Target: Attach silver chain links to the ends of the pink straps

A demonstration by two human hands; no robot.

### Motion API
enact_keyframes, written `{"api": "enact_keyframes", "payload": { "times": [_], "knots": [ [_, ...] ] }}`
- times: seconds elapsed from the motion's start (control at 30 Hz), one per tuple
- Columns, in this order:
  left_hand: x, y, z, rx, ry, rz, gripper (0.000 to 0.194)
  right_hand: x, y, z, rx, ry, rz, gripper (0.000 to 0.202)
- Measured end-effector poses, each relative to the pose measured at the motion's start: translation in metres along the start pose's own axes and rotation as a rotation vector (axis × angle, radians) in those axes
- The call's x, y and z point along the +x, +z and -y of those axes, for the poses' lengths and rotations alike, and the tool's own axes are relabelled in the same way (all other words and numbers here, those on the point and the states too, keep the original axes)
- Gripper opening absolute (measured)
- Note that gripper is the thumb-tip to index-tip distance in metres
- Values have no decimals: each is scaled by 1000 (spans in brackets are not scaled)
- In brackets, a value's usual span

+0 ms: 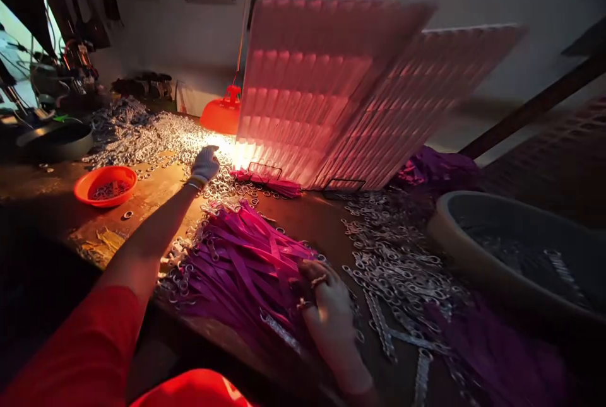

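My left hand [205, 165], in a light knitted glove, is stretched forward over a heap of small metal rings and clasps [168, 132] beneath the lit lamp. Its fingers look curled in, and whatever they may hold is hidden. Closer to me, a fanned bundle of flat purple straps [250, 255] lies on the table, with metal ends at its left side. My bare right hand [329, 300], with rings on its fingers, is bent around straps at the bundle's right edge. Part of its grip is in shadow. A chain-like metal strip [280, 332] lies across the bundle near it.
The red lamp [221, 113] hangs low beside two ribbed upright panels [303, 91]. An orange bowl [124, 175] of small pieces stands left. On the right lie more metal clasps [392, 268], a large tub [442, 221] and dark purple straps [506, 350].
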State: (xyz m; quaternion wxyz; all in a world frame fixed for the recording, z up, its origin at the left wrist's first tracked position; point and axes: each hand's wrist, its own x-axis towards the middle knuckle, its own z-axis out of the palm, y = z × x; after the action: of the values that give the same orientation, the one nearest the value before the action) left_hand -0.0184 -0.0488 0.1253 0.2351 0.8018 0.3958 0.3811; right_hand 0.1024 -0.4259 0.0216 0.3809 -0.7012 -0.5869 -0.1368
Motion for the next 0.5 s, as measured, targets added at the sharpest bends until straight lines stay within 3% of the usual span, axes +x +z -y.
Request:
{"api": "enact_keyframes", "payload": {
  "times": [0.07, 0.13, 0.2, 0.27, 0.33, 0.37, 0.43, 0.5],
  "knots": [
    [-16, -16, 1, -15, 14, -26, 29, 29, -13, -6, -2, 66, 82, 29],
    [-64, -38, -2, -34, 1, -39, 31, 66, -12, -18, -69, 99, 234, 36],
    [-143, -59, -9, -73, -60, -28, 29, 101, 5, -32, -87, 169, 515, 42],
    [-237, -68, -19, -159, -168, 151, 23, 125, 35, -42, -74, 211, 737, 48],
    [-323, -65, -29, -524, -599, 538, 36, 136, 66, -47, -57, 186, 838, 53],
    [-357, -60, -33, -666, -827, 596, 40, 137, 79, -48, -50, 156, 857, 56],
    [-402, -50, -41, -934, -1106, 557, 47, 133, 96, -50, -40, 96, 887, 59],
    [-422, -44, -47, -1154, -1248, 444, 63, 127, 98, -55, -29, 36, 888, 59]
  ]
}}
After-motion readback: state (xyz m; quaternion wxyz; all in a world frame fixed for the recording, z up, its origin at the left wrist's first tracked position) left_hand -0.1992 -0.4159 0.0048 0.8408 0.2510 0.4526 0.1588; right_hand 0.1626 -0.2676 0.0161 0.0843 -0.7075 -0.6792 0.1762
